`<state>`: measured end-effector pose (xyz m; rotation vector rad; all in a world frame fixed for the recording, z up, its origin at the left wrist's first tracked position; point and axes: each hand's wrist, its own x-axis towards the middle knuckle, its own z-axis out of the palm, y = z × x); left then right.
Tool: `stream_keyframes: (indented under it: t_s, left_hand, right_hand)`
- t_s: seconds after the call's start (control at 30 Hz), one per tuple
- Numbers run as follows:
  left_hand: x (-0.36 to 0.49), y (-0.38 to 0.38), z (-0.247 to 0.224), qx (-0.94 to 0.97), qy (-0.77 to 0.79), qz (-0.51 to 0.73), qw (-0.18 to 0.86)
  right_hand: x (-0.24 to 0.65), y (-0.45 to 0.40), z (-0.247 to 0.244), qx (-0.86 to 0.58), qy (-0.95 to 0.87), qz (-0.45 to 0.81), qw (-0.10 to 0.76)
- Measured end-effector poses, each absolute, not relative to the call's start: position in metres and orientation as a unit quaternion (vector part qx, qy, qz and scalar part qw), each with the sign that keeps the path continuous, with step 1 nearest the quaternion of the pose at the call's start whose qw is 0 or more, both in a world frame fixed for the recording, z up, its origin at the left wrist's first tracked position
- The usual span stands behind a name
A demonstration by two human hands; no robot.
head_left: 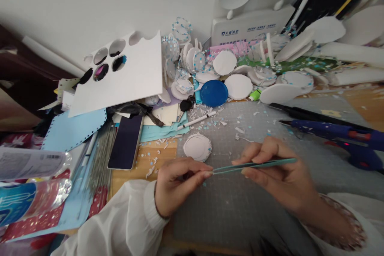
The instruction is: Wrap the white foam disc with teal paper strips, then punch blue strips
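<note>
Head view: the slim teal tweezers (277, 163) lie nearly level above the grey cutting mat (228, 212), near its front edge. The right hand (283, 180) grasps them between thumb and fingers. The left hand (177, 182) has thumb and forefinger pinched together at the tips; whether a small piece sits between them is too fine to tell. Just beyond the left hand lies a white disc (196, 147) with a few blue flecks at its right edge.

Farther out, a white pen (198, 120) and paper scraps are strewn about, with a blue glue gun (327, 129) to the right and a phone (124, 142) to the left. Behind stand a white board (138, 74) with round holes cut out and a pile of discs (225, 63).

Judging by these, much cutting is done; some discs carry blue-dotted trim, others look bare. The near disc's trim seems partial, though how much remains cannot be told.
</note>
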<state>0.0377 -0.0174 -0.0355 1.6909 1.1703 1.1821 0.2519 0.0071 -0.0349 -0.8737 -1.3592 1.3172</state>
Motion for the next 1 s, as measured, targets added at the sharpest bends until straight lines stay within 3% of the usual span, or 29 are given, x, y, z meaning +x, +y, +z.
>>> stream_keyframes:
  t_s: [0.33, 1.0]
  left_hand:
    - [0.0376, -0.0165, -0.0351, 0.677, 0.426, 0.455, 0.391]
    - [0.038, -0.0159, -0.0338, 0.686, 0.415, 0.463, 0.378]
  right_hand:
    - [0.2549, 0.0107, -0.0413, -0.371, -0.503, 0.628, 0.464]
    - [0.2552, 0.0096, -0.0399, -0.364, -0.514, 0.622, 0.465]
